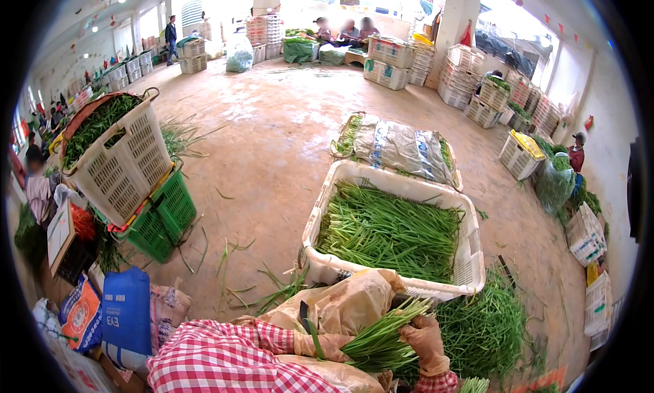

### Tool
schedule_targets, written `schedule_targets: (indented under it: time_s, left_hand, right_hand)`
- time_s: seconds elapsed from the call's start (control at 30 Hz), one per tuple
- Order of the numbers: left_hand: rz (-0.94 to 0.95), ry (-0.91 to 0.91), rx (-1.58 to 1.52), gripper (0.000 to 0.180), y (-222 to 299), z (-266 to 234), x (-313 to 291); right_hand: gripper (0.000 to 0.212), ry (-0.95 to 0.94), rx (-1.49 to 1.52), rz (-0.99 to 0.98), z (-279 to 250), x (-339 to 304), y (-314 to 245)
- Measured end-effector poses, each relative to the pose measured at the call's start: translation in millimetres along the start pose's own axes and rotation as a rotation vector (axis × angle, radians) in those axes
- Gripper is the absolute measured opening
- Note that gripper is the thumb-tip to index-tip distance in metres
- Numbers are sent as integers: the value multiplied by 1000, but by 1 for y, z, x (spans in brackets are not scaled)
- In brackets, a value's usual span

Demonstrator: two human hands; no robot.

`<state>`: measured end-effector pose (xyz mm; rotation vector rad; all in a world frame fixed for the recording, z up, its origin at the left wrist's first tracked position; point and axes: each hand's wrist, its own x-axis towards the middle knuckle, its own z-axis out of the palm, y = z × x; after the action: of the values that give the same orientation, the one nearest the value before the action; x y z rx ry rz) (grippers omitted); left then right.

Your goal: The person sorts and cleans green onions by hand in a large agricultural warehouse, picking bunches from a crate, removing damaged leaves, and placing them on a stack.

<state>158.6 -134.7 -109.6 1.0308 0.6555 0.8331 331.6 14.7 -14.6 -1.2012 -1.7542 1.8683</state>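
Observation:
A bunch of long, thin green stalks (pixel 385 338), like garlic chives, lies across my lap, its pale cut ends pointing up and right. My gloved right hand (pixel 427 344) is closed around it near those ends. From the left, my gloved left hand (pixel 332 347) presses against the bunch's lower side, fingers partly hidden. By that wrist is a dark strip (pixel 304 312) with a green blade below it. Just ahead stands a white plastic crate (pixel 470 257) holding many similar stalks (pixel 388 226). On the floor to the right lies a loose green heap (pixel 480 318).
Behind the crate is another one under a grey sack (pixel 402 148). At left, a white crate of greens (pixel 126 158) sits on a green crate (pixel 160 216), near a blue bag (pixel 125 311). Loose stalks litter the floor. Several people and stacked crates (pixel 392 56) are farther off.

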Motion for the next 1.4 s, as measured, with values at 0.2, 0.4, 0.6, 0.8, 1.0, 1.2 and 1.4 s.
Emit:
schedule_targets:
  time_s: [0.2,0.4,0.6,0.8,1.0,1.2,1.4]
  left_hand:
    - [-26,7,-37,62,3,12,-2]
    - [27,71,-253,56,-3,-11,11]
    - [-36,326,-537,52,9,-11,-9]
    - [19,487,100,51,67,24,-4]
    - [-194,417,130,50,60,20,-10]
    - [-182,474,372,38,79,33,-12]
    - [-142,444,841,32,58,17,-29]
  right_hand:
    - [27,52,-39,-149,5,-2,4]
    - [32,359,-253,-425,-17,-6,3]
    - [34,472,-523,-523,-16,1,17]
    - [18,632,-204,-514,-13,-29,19]
    - [15,578,-634,-797,3,-28,-8]
    - [29,502,-716,-630,9,-19,6]
    - [35,520,-599,-555,8,-26,-5]
